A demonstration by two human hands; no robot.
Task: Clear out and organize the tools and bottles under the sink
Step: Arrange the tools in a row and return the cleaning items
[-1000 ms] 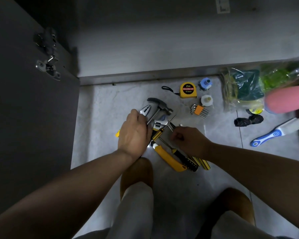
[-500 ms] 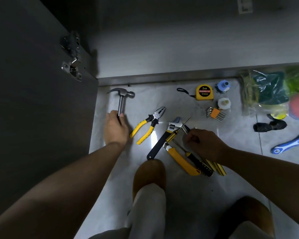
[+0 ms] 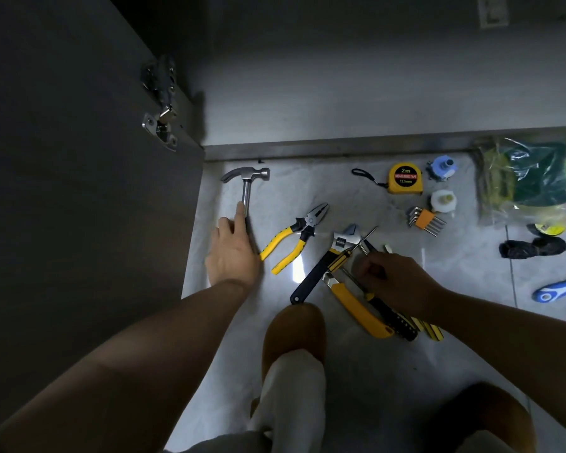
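The left hand (image 3: 234, 253) is laid over the handle of the hammer (image 3: 246, 181), with the index finger stretched straight along the metal shaft; whether the other fingers are curled round the handle cannot be told. The hammer lies flat on the floor (image 3: 307, 178), its head pointed toward the cabinet base (image 3: 340, 148) and its shaft just beside the edge of the open cabinet door (image 3: 79, 191), so little room is left on that side. To the right of this hand the pliers (image 3: 294, 237) are seen, apart from the hammer, with a strip of bare floor between them. The right hand (image 3: 399, 282) is held with curled fingers over the crossed screwdrivers (image 3: 370, 237), but whether one is pinched cannot be told. Under and beside it the adjustable wrench (image 3: 321, 273) and the yellow utility knife (image 3: 360, 308) are touching each other. Farther back, near the cabinet base, the tape measure (image 3: 405, 178) and the hex keys (image 3: 425, 219) are placed, well apart from both hands. A wide bare patch of floor is left between the pliers and the tape measure.
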